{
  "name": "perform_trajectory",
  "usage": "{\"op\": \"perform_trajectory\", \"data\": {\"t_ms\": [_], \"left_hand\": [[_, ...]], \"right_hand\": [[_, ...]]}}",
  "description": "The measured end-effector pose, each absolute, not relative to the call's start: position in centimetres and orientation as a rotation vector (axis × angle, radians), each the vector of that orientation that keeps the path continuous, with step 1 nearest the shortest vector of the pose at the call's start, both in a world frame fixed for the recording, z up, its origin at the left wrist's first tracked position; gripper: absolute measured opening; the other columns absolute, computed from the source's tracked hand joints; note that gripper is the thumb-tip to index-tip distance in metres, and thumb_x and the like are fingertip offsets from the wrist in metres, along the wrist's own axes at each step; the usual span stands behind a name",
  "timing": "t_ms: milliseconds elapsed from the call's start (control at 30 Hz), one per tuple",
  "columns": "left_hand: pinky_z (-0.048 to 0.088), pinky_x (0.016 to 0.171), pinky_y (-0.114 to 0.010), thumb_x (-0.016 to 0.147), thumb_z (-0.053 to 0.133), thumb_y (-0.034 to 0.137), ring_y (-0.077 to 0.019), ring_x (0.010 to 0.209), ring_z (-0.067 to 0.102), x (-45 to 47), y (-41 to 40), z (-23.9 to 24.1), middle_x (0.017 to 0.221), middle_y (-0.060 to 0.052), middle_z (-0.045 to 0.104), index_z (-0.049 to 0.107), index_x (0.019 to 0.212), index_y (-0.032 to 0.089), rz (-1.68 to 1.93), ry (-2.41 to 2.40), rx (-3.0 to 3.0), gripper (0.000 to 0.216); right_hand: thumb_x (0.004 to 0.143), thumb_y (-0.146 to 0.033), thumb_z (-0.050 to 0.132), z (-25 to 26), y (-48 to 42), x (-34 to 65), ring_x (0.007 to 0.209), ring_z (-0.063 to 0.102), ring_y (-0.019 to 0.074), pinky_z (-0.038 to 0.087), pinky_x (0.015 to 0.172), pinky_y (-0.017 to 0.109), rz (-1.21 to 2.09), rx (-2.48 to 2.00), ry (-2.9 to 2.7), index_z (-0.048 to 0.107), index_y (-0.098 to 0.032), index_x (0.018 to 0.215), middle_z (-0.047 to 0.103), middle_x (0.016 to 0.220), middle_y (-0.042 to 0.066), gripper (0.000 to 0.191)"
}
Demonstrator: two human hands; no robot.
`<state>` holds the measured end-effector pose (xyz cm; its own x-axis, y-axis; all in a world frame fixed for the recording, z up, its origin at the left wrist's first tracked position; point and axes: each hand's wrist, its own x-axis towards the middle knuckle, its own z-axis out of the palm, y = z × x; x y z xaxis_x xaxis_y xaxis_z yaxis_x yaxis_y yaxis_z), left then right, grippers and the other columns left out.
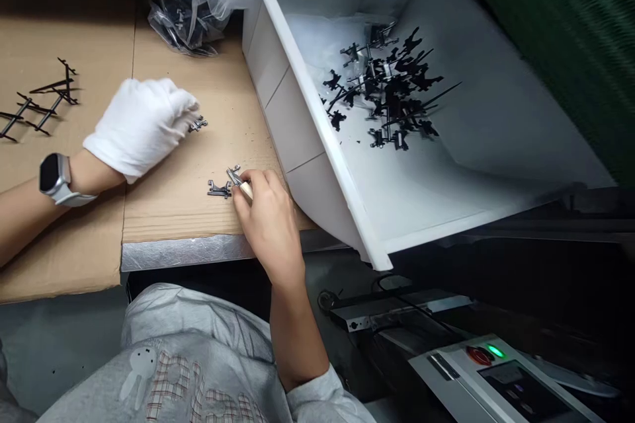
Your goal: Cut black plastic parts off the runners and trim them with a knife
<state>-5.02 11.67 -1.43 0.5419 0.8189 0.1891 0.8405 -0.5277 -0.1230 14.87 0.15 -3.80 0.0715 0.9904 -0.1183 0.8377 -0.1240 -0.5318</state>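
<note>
My left hand (pixel 143 122), in a white glove, is closed above the cardboard with its fingertips at a small black plastic part (pixel 199 123). Much of that part is hidden by the fingers. Bare, my right hand (pixel 268 211) pinches a small knife-like tool (pixel 245 190) with a pale handle and a metal tip pointing away to the left. Beside that tip lies another black plastic part (pixel 218 189), flat on the cardboard. A further small piece shows just beyond the tip.
A tilted white bin (pixel 322 125) stands at the right, holding a pile of black plastic parts (pixel 391 92). Thin black frames (pixel 49 99) lie at the far left. A clear plastic bag (pixel 188 20) sits at the back. A device with a green light (pixel 496 351) is lower right.
</note>
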Motion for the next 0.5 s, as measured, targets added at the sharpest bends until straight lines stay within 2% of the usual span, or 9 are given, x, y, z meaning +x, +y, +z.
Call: {"op": "perform_trajectory", "data": {"t_ms": [33,100,233,367,500], "left_hand": [[0.048,0.077,-0.039,0.115,0.033,0.038,-0.0235,0.087,0.065,-4.8,11.5,-2.2,0.103,-0.013,0.078,0.080,0.121,0.016,-0.199,-1.401,-2.672,0.052],[0.056,0.087,-0.037,0.113,0.040,0.036,-0.0251,0.098,0.074,-4.3,11.0,-3.5,0.113,-0.014,0.082,0.080,0.126,0.015,-0.243,-1.386,-2.859,0.047],[0.059,0.101,-0.038,0.112,0.038,0.035,-0.0279,0.113,0.079,-3.2,9.2,-4.4,0.126,-0.013,0.083,0.077,0.133,0.016,-0.232,-1.408,-3.229,0.048],[0.058,0.100,-0.042,0.111,0.039,0.038,-0.0309,0.112,0.079,-3.1,8.3,-4.3,0.127,-0.012,0.083,0.076,0.132,0.018,-0.127,-1.464,-3.298,0.047],[0.054,0.099,-0.039,0.110,0.040,0.038,-0.0296,0.109,0.078,-3.0,7.7,-3.9,0.122,-0.010,0.083,0.077,0.126,0.019,-0.146,-1.569,-3.303,0.044]], "right_hand": [[0.105,-0.012,0.063,-3.9,0.2,14.9,0.102,0.074,0.0337,0.057,0.090,0.045,0.659,-2.026,-1.821,0.077,-0.013,0.120,0.073,0.122,0.018,0.020],[0.102,-0.012,0.065,-4.1,0.1,15.0,0.100,0.073,0.0324,0.056,0.087,0.043,0.662,-2.005,-1.813,0.076,-0.013,0.115,0.072,0.121,0.018,0.017],[0.094,-0.013,0.068,-4.4,-0.4,15.8,0.092,0.072,0.0285,0.053,0.081,0.038,0.683,-1.920,-1.794,0.073,-0.019,0.101,0.074,0.113,0.013,0.010],[0.088,-0.012,0.067,-4.5,-0.6,16.7,0.085,0.071,0.0263,0.049,0.078,0.035,0.700,-1.813,-1.765,0.065,-0.023,0.087,0.075,0.092,0.006,0.011],[0.088,-0.015,0.063,-4.6,-0.9,17.3,0.078,0.069,0.0246,0.048,0.073,0.035,0.655,-1.733,-1.693,0.061,-0.024,0.082,0.075,0.084,0.005,0.011]]}}
